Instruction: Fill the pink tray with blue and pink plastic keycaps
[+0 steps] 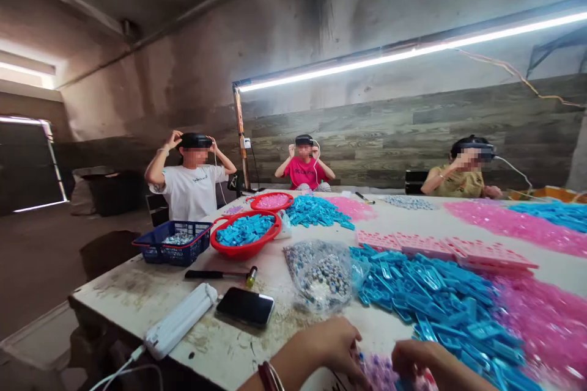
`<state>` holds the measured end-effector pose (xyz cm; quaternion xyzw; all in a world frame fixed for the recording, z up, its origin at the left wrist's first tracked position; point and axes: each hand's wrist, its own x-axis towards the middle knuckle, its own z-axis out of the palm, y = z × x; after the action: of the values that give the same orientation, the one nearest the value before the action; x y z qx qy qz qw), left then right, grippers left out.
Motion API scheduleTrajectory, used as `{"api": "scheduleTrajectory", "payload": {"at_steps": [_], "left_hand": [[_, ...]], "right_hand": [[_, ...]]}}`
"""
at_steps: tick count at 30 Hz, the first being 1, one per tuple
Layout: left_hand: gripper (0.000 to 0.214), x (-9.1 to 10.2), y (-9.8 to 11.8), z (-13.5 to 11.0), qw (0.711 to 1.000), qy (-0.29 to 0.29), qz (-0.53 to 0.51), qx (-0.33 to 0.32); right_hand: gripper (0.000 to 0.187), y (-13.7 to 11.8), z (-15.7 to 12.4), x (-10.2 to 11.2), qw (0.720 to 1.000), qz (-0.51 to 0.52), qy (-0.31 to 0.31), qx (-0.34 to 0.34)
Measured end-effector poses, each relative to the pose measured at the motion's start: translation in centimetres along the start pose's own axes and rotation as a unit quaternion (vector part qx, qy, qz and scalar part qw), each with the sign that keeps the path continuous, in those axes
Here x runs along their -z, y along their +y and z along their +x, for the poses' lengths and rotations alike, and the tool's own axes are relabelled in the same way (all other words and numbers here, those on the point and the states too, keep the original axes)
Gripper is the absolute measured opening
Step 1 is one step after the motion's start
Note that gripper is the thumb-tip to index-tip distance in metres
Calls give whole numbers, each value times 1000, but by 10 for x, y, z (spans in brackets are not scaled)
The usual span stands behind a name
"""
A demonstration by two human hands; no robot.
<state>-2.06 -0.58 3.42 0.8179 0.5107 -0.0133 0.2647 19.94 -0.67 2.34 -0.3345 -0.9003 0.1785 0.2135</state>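
Note:
My left hand (328, 345) and my right hand (419, 359) are close together at the bottom edge, over the near part of the white table (137, 293). Both are curled around small pink and lilac plastic pieces (383, 372); what exactly each holds is partly cut off. A large heap of blue plastic parts (431, 299) lies just beyond my right hand. A clear bag of small grey beads (321, 275) sits beyond my left hand.
A black phone (245, 306), a white power bank (181, 319) and a small hammer (220, 275) lie to the left. A red bowl (245, 233) and a blue basket (174, 241) stand farther back. Pink heaps (541, 317) are at right. Three people sit across the table.

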Motion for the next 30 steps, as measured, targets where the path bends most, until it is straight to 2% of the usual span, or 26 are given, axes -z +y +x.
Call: {"api": "scheduleTrajectory", "payload": {"at_steps": [2,5,8,11,14,17,21,26,30], "left_hand": [[40,-3,6,-3,1000,23,2,3],[35,-2,13,-6,999,45,-7,-2],[34,0,15,-6,998,24,-28,-42],[32,-1,14,-6,997,43,-30,-64],[26,-3,13,-6,997,37,-43,-56],[32,0,11,-9,995,31,-87,-37],[27,7,11,-14,994,58,-89,-23],[17,8,18,-15,994,76,-80,-16],[16,6,21,-11,993,76,-90,-2]], "right_hand": [[32,-4,0,6,1000,4,-14,0],[25,-9,6,12,999,53,3,-3],[20,-12,12,8,996,78,32,-14],[19,-15,14,0,996,73,42,3],[20,-19,18,-7,997,65,46,19],[18,-24,23,-13,998,52,44,20],[18,-28,26,-18,998,43,37,5],[23,-29,26,-13,998,57,14,5],[20,-29,26,-8,1000,24,1,7]]}}
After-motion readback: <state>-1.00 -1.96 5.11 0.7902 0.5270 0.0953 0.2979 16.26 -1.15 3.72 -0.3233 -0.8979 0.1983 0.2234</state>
